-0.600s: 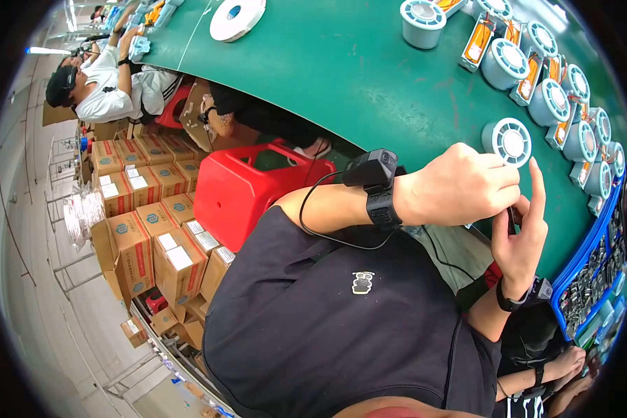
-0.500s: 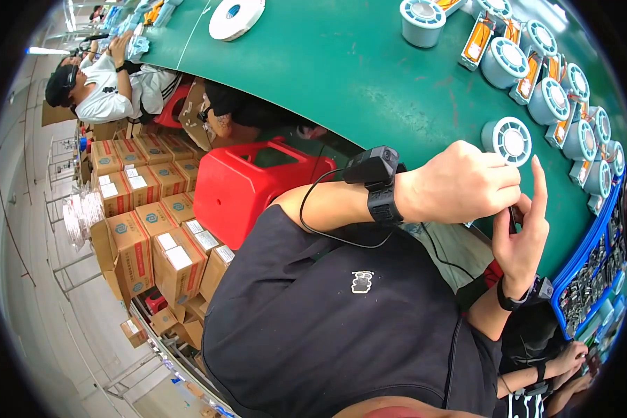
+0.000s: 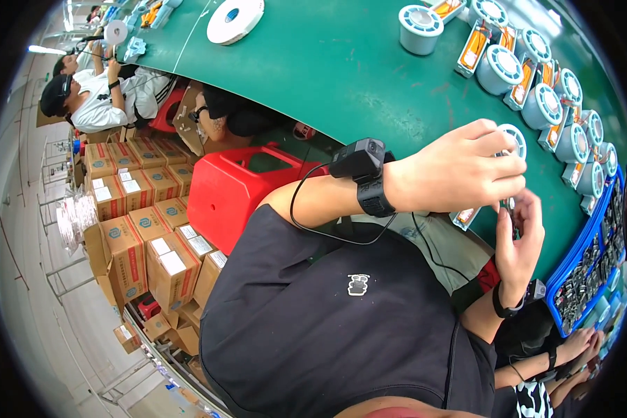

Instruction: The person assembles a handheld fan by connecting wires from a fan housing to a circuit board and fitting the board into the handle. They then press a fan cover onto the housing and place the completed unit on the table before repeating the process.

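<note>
My left hand point(image 3: 460, 171) reaches in from the left, its fingers curled down over something at the table's near edge. Just below it, my right hand point(image 3: 521, 240) is closed too, thumb and fingers pinched around a small dark piece that I cannot make out. The fingers of both hands meet and hide most of what is between them. The end of a pale casing with orange inside point(image 3: 465, 218) shows under my left hand. Behind the left fingers is a light blue round housing point(image 3: 514, 137) with a slotted face, partly covered.
Several similar round housings point(image 3: 500, 70) and pale casings with orange inserts point(image 3: 473, 49) stand on the green table point(image 3: 327, 76). A white reel point(image 3: 235, 19) lies far left. Right is a blue bin point(image 3: 561, 310) of dark parts. A red stool point(image 3: 219, 195), cartons point(image 3: 125, 254) and other people are nearby.
My right index finger, stretched upward before, has curled in. My left hand has tilted up slightly and now covers part of the nearest round housing. The casing end has come into sight below it.
</note>
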{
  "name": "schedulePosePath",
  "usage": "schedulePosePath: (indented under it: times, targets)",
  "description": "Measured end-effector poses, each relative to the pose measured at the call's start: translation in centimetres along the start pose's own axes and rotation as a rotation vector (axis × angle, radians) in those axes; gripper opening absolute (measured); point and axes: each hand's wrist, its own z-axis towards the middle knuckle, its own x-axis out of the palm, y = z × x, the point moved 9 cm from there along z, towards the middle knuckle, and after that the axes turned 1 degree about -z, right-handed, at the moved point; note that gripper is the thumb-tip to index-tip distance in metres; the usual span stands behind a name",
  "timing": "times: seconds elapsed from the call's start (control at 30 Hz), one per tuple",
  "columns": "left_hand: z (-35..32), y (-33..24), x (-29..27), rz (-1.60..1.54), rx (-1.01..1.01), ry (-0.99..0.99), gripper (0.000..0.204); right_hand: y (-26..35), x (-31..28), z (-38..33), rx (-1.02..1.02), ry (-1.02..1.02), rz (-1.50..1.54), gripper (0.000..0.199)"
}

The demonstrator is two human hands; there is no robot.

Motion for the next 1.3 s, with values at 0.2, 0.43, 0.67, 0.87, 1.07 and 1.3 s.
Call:
schedulePosePath:
  times: [0.2,0.43,0.67,0.87,1.07,1.3]
  targets:
    - [0.9,0.2,-0.4,-0.152,0.065,0.198,0.017,2.7,-1.0,0.8,-0.109,0.173,-0.194,0.019]
    - [1.2,0.1,2.2,-0.127,0.145,0.411,0.012,4.0,0.3,1.4,0.033,0.475,-0.267,0.023]
    - [1.8,1.4,3.7,-0.243,0.068,0.387,0.013,6.4,-0.8,1.6,-0.365,0.265,-0.650,0.016]
    - [0.5,1.3,3.2,-0.128,-0.075,0.148,0.018,2.1,-0.4,1.9,-0.119,-0.019,-0.961,0.020]
    - [-0.4,1.2,1.2,0.005,-0.118,-0.130,0.017,1.9,0.4,0.9,-0.046,-0.099,-0.268,0.021]
    - [0.8,0.8,2.0,0.057,-0.153,0.002,0.010,0.5,1.0,0.1,-0.100,-0.138,-0.169,0.023]
